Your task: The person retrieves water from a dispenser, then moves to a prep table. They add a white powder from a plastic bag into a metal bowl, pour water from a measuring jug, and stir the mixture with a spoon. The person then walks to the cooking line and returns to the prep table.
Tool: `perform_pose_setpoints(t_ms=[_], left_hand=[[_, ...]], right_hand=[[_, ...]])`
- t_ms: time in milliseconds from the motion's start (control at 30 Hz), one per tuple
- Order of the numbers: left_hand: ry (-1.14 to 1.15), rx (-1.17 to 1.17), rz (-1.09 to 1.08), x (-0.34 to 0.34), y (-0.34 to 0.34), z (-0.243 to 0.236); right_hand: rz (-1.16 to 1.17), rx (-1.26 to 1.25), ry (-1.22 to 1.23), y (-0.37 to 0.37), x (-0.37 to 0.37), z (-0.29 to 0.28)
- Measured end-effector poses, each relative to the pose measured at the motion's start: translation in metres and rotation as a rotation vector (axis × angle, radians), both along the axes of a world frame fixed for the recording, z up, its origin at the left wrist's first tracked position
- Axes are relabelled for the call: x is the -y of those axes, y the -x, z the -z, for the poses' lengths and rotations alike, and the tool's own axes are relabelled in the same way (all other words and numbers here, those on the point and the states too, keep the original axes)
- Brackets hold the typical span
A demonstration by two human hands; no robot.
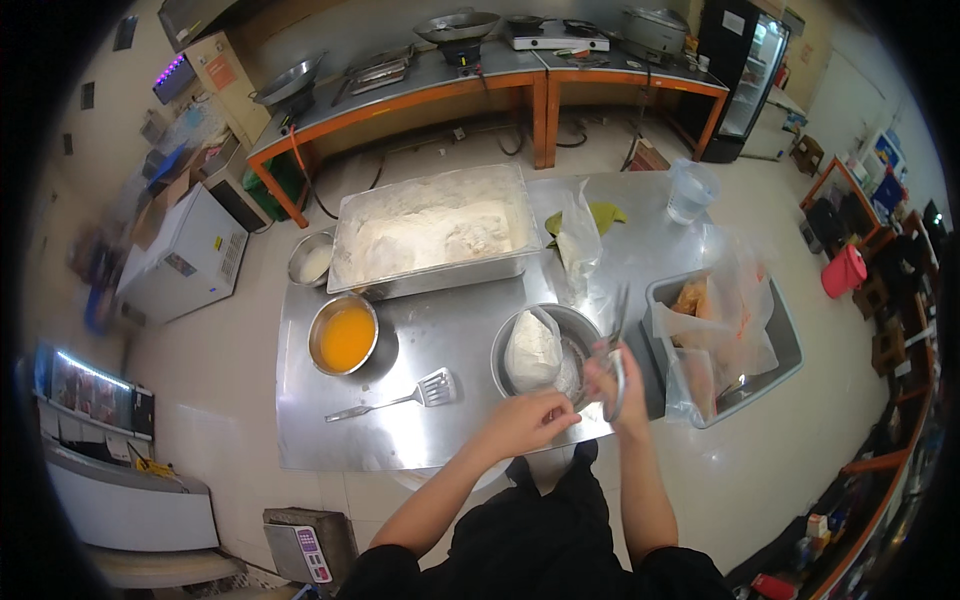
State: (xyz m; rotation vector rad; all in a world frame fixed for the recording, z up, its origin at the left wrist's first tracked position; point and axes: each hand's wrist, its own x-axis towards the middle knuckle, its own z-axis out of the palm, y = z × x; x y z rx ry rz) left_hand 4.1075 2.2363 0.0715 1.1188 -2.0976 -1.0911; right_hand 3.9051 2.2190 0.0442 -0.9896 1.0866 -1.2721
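A round metal bowl [497, 366] stands near the table's front edge. Inside it sits a clear plastic bag of white powder [533, 350], with some loose powder beside it. My left hand [530, 422] is closed at the bowl's near rim, its fingers curled together; whatever they pinch is hidden. Just right of the bowl, my right hand [618, 385] grips a pair of scissors [620, 318], blades pointing up and away, slightly blurred. The scissors are apart from the bag.
Left on the metal table [300, 430] are a bowl of orange liquid [346, 340], a slotted spatula [400, 398] and a small bowl [312, 262]. Behind stands a large flour tray [435, 270]. A grey bin [745, 402] with plastic bags is right; a clear container [690, 192] stands far right.
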Motion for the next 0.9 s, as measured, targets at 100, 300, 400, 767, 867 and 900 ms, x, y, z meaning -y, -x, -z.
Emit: perform_pose_setpoints(t_ms=[100,300,400,767,867,900], left_hand=[[0.09,-0.118,-0.253,0.026,-0.009,0.02],[-0.197,0.196,-0.636,0.109,-0.041,0.046],[-0.245,0.538,-0.358,0.126,-0.04,0.061],[-0.375,-0.288,-0.199,0.101,-0.052,0.121],[-0.374,-0.328,-0.227,0.096,-0.047,0.119],[-0.41,-0.365,-0.232,0.094,-0.046,0.116]], right_hand=[[0.113,-0.272,-0.058,0.052,0.048,0.025],[0.176,-1.235,0.051,0.081,0.116,0.112],[0.156,-1.175,0.106,0.071,0.11,0.117],[-0.252,-0.283,0.238,0.0,0.063,0.078],[-0.246,-0.626,0.343,0.006,0.065,0.076],[-0.232,-0.651,0.352,0.008,0.065,0.075]])
